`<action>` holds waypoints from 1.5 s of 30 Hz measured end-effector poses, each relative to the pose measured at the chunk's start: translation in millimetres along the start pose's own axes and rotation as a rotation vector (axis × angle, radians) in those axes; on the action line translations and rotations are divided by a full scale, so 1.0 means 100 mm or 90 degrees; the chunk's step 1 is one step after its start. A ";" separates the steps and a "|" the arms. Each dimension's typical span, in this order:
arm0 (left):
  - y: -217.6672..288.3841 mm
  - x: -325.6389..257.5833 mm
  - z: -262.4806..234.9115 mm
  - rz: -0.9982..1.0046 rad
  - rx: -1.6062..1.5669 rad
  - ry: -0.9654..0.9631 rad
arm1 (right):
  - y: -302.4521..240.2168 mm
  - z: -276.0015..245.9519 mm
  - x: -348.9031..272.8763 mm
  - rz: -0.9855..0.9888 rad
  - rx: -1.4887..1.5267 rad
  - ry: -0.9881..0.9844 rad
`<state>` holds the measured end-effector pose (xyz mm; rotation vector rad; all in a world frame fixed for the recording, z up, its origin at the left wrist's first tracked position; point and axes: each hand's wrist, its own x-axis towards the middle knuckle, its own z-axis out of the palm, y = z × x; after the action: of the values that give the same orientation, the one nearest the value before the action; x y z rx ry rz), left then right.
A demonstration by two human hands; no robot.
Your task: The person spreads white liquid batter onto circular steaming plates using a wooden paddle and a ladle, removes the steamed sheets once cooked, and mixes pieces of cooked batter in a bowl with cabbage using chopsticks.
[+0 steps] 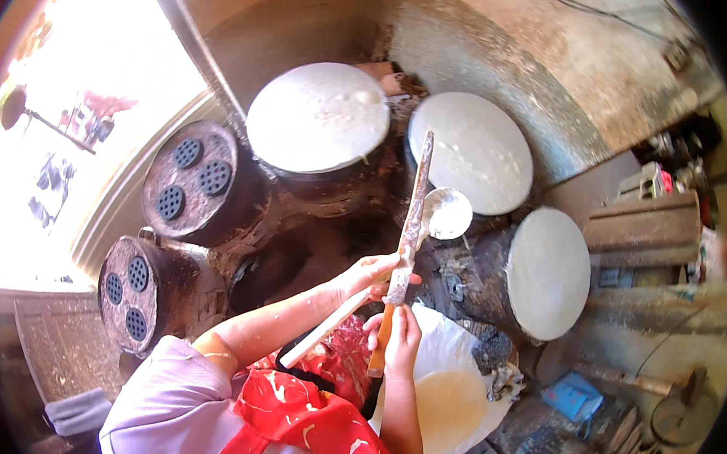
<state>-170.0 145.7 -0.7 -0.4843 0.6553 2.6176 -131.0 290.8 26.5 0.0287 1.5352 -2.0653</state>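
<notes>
My left hand (372, 278) is closed around the pale wooden handle of a ladle (447, 214), and its fingers meet a long flat spatula (416, 205). The ladle's round bowl is coated white and hangs near two of the steamers. My right hand (402, 335) grips the spatula's orange-brown handle below the left hand, so its worn blade points up and away from me. Round white steamer tops stand ahead: one at far left (316, 118), one at far middle (474, 155), one at right (548, 274). Specks of white batter dot my forearm and red apron (300, 417).
Two dark drums at left, one farther (190, 179) and one nearer (129, 295), carry honeycomb briquettes on top. A white round surface (432, 333) bears a thin cream-coloured disc (449, 412) beside my right arm. A blue packet (572, 396) and firewood (622, 443) lie at right.
</notes>
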 end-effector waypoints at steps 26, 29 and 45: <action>1.14 -2.04 -1.48 0.467 -0.221 0.346 | -0.04 2.38 4.49 -0.437 -0.939 -0.309; 1.14 -1.88 -1.42 0.537 -0.310 0.286 | -0.05 2.79 5.19 -0.452 -1.026 -0.374; 1.33 -1.44 -1.28 0.697 -0.403 0.342 | -0.09 3.54 6.17 -0.380 -1.204 -0.757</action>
<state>-76.6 -68.9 2.6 -1.3620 0.1968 3.7842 -547.8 -280.7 -51.9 -1.9577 1.8860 0.1314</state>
